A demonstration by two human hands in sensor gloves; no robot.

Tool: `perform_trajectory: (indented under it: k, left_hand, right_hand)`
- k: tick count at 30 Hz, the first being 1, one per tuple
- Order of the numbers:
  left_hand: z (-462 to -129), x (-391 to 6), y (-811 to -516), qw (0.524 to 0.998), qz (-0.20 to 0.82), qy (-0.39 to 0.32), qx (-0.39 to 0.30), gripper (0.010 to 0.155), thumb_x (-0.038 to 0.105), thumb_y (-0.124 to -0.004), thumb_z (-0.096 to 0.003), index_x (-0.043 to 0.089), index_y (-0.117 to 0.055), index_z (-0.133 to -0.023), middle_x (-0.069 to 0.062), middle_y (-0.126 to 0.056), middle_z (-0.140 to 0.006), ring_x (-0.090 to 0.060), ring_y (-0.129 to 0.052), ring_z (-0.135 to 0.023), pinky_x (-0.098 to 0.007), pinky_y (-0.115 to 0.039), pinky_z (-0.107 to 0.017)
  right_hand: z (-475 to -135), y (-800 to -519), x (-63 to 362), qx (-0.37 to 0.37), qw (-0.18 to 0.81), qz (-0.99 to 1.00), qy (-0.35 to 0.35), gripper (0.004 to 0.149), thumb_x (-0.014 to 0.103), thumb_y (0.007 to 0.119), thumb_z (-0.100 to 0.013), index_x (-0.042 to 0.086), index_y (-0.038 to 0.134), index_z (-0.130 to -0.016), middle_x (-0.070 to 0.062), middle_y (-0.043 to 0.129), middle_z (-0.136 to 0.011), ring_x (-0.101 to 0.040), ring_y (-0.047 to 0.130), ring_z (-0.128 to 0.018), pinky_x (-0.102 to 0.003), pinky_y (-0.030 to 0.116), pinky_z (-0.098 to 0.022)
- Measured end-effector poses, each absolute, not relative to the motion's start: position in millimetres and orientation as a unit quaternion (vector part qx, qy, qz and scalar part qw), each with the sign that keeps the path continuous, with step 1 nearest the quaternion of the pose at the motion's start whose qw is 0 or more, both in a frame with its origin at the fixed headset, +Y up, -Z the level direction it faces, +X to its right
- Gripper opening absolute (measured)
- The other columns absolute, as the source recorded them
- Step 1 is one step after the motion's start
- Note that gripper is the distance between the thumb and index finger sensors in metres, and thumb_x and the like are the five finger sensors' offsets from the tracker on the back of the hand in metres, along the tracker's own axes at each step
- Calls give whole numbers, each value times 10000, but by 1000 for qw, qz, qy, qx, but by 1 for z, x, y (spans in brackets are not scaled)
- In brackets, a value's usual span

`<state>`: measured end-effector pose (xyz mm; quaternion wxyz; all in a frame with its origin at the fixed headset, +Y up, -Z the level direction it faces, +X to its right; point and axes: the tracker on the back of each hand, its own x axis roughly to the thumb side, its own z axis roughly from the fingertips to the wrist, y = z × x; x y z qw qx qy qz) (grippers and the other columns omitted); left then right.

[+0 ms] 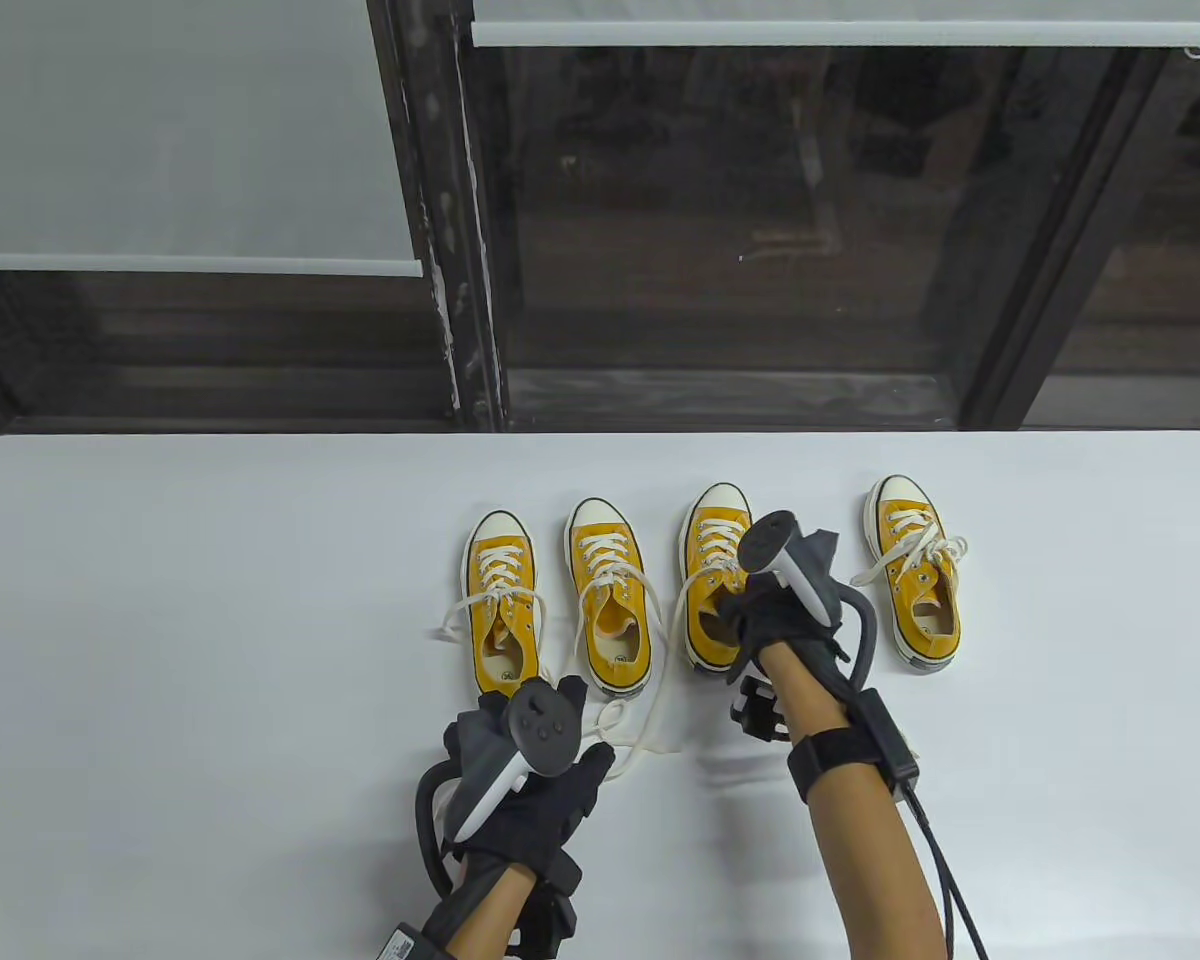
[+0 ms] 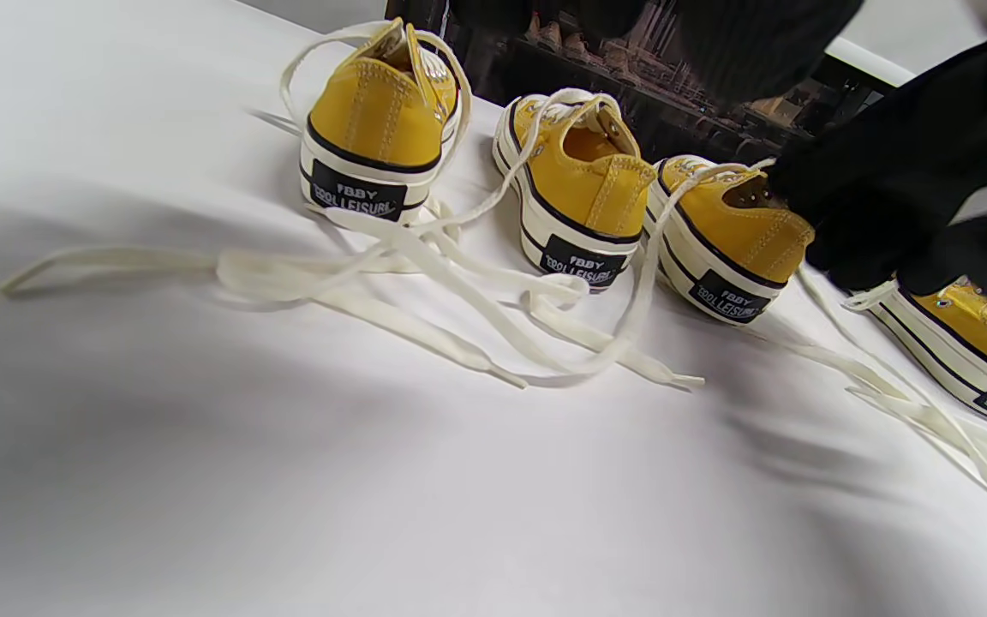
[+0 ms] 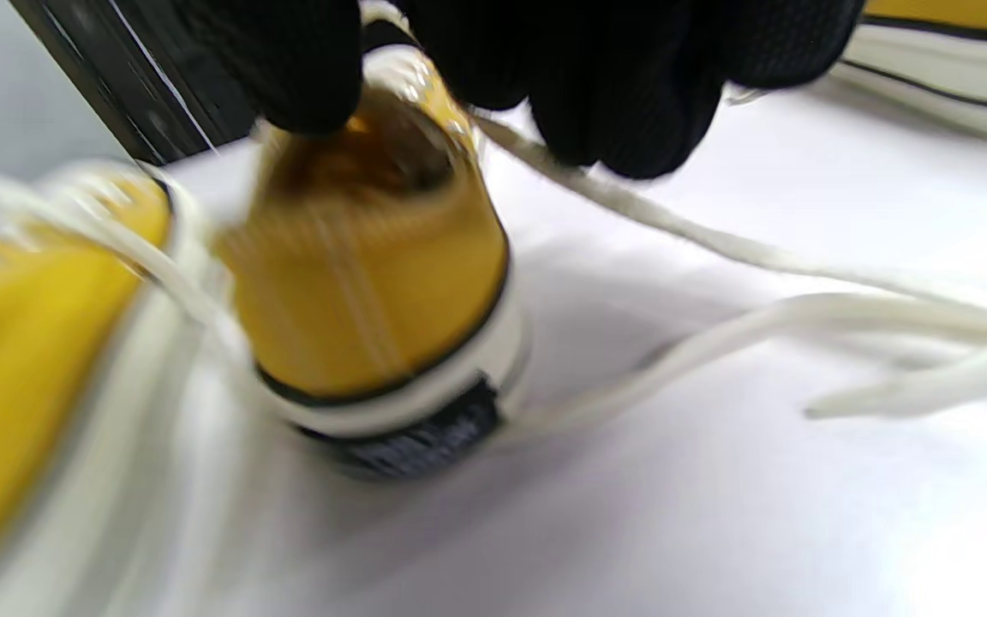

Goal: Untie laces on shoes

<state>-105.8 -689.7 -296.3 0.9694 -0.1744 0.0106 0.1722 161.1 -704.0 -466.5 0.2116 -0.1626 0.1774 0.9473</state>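
Four yellow low sneakers with cream laces stand in a row, toes away from me. The first shoe and second shoe have loose laces trailing on the table. My right hand grips the third shoe at its heel collar. In the right wrist view the right hand sits over this shoe's opening, a lace running out under the fingers. The fourth shoe has looped laces that look tied. My left hand lies open by the loose lace ends.
The table's far edge runs just behind the shoe toes, with dark window frames beyond. In the left wrist view slack laces cross the table behind the first heel and second heel.
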Motion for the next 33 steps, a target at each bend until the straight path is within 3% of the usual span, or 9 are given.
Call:
perform_trajectory:
  k: [5,8,15,22,26,29,33]
  left_hand:
    - [-296,-104,-689,970,171,5,-172,723,593,-661,-591,405,-323,-1202,30,-269,-1329,-369,-168,-1222,-729,-138,-807]
    - [-296,-104,-689,971,169,4,-171,719,592,-660,-592,401,-331,-1201,30,-271,-1328,-366,-170,-1223,-727,-138,-809]
    - [-297,-105,-690,968,174,8,-178,719,592,-658,-593,395,-333,-1203,30,-274,-1328,-366,-173,-1224,-727,-138,-809]
    - [-295,-103,-685,974,163,9,-161,721,591,-660,-593,391,-335,-1204,28,-277,-1329,-368,-175,-1224,-727,-143,-810]
    - [-295,-104,-686,973,162,12,-162,722,591,-663,-592,386,-340,-1204,23,-280,-1328,-369,-182,-1223,-726,-146,-810]
    - [-295,-104,-686,973,162,14,-161,721,590,-664,-592,385,-343,-1203,23,-283,-1328,-368,-183,-1223,-726,-148,-811]
    - [-296,-104,-686,974,162,14,-159,720,591,-665,-591,386,-346,-1203,23,-303,-1324,-372,-188,-1222,-725,-153,-811]
  right_hand:
    - [-464,-667,203,-198,157,962,105,711,512,632,-649,209,316,-1208,-222,349,-1185,-511,427,-1058,-687,400,-717]
    - [-465,-659,238,-240,159,953,93,704,503,623,-653,218,296,-1208,-213,322,-1194,-518,380,-1071,-693,384,-718]
    - [-466,-678,298,-313,174,927,114,683,440,575,-668,197,221,-1199,-219,234,-1194,-545,307,-1077,-692,380,-721]
    - [-472,-710,319,-352,202,897,174,730,463,545,-677,148,125,-1184,-246,202,-1190,-565,369,-1070,-659,446,-731]
    - [-475,-731,322,-350,208,887,219,682,453,557,-678,155,220,-1191,-229,409,-1164,-455,604,-1019,-592,558,-712]
    - [-477,-732,323,-358,168,902,175,641,433,602,-665,181,316,-1181,-192,534,-1122,-411,703,-946,-546,616,-679]
    - [-477,-735,333,-373,145,899,180,537,368,673,-647,145,532,-1115,-101,750,-982,-253,888,-761,-459,717,-604]
